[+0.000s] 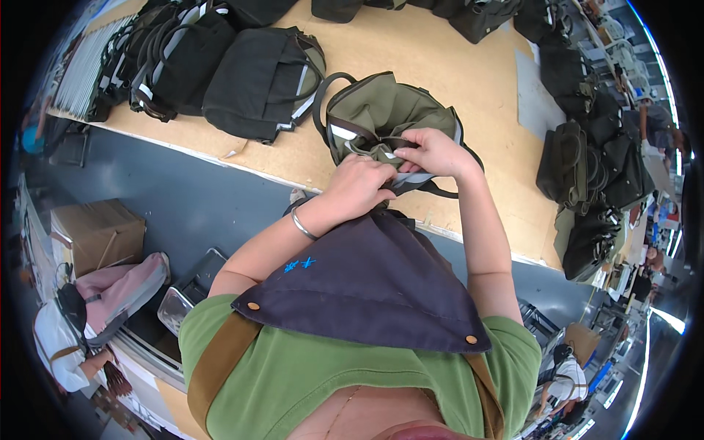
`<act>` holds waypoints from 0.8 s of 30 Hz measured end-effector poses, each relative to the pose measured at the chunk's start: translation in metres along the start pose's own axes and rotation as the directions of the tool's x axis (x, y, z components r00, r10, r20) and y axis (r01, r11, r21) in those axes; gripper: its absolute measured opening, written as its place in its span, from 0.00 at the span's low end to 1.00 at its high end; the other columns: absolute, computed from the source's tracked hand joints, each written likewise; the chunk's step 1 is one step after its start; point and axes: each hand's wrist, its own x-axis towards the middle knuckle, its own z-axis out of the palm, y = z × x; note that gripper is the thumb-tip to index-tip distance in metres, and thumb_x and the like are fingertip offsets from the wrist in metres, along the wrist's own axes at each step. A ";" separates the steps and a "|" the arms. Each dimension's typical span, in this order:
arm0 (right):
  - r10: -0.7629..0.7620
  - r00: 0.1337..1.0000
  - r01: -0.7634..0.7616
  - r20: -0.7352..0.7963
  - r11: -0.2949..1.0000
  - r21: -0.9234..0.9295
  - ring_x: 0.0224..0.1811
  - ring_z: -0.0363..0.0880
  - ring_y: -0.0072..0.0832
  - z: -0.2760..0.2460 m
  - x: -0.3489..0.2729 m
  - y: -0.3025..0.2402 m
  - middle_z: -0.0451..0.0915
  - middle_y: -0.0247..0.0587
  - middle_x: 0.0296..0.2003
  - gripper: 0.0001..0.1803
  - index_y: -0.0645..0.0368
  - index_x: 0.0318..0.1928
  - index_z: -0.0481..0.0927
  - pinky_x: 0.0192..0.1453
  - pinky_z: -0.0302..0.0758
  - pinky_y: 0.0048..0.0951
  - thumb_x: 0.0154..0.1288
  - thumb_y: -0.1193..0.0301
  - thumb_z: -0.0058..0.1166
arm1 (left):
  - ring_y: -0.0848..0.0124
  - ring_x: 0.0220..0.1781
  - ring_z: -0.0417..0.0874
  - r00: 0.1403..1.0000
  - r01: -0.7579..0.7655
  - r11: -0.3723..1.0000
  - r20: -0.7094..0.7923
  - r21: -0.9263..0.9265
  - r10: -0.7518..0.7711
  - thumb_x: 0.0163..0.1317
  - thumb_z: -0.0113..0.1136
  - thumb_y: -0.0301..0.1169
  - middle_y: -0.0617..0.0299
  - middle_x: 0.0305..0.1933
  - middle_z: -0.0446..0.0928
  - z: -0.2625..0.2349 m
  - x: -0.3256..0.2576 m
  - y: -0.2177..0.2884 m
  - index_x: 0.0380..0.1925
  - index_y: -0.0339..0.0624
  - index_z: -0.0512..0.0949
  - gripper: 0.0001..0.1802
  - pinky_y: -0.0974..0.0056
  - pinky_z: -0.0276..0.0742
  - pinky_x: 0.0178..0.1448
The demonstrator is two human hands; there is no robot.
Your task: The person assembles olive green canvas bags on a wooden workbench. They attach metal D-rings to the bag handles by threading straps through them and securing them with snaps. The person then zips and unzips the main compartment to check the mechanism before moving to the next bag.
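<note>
An olive-green bag [400,103] with dark handles lies on the table's near edge, its mouth gaping and its green lining showing. My left hand [359,185] is closed on the bag's near rim, with the fingers curled over into the opening. On the right side of the mouth, my right hand [438,152] pinches the bag close to a dark zipper strip [392,141]. White patches show inside, beside my fingertips. What lies under the fingers of both hands is partly hidden.
The tan table [506,198] holds several black bags [260,81] at the left and a pile of dark bags [587,161] at the right. A grey sheet [535,95] lies near that pile. A cardboard box [99,235] stands on the floor at left. Other people work behind on both sides.
</note>
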 end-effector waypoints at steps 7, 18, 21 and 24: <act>-0.193 0.980 0.200 0.054 0.950 -0.241 0.34 0.82 0.30 0.000 -0.012 -0.001 0.79 0.44 0.30 0.10 0.63 0.38 0.73 0.38 0.74 0.31 0.70 0.67 0.51 | 0.63 0.37 0.79 0.989 -0.049 0.998 -0.138 -0.029 0.044 0.50 0.68 0.25 0.61 0.48 0.71 -0.013 -0.003 -0.001 0.31 0.39 0.77 0.10 0.61 0.76 0.41; -0.229 0.937 0.281 0.262 0.942 -0.181 0.31 0.70 0.19 -0.062 -0.031 -0.065 0.77 0.33 0.29 0.08 0.64 0.42 0.79 0.39 0.70 0.26 0.67 0.72 0.54 | 0.57 0.42 0.80 0.986 -0.158 0.963 0.010 -0.219 0.164 0.51 0.69 0.26 0.55 0.55 0.75 -0.083 0.048 0.011 0.31 0.39 0.77 0.09 0.59 0.76 0.46; -0.173 0.952 0.191 0.251 0.980 -0.049 0.35 0.73 0.16 -0.064 -0.031 -0.061 0.80 0.31 0.32 0.09 0.64 0.44 0.80 0.42 0.72 0.23 0.65 0.75 0.53 | 0.57 0.43 0.79 0.990 -0.119 0.964 0.051 -0.238 0.135 0.52 0.69 0.27 0.56 0.50 0.76 -0.084 0.050 0.007 0.31 0.38 0.78 0.09 0.59 0.75 0.47; -0.152 0.969 0.175 0.195 0.979 -0.108 0.36 0.74 0.15 -0.065 -0.028 -0.049 0.81 0.29 0.33 0.09 0.64 0.44 0.80 0.43 0.73 0.21 0.65 0.77 0.53 | 0.59 0.41 0.78 0.994 -0.094 0.970 0.039 -0.223 0.106 0.53 0.68 0.28 0.57 0.47 0.74 -0.083 0.050 0.012 0.30 0.38 0.78 0.09 0.59 0.74 0.45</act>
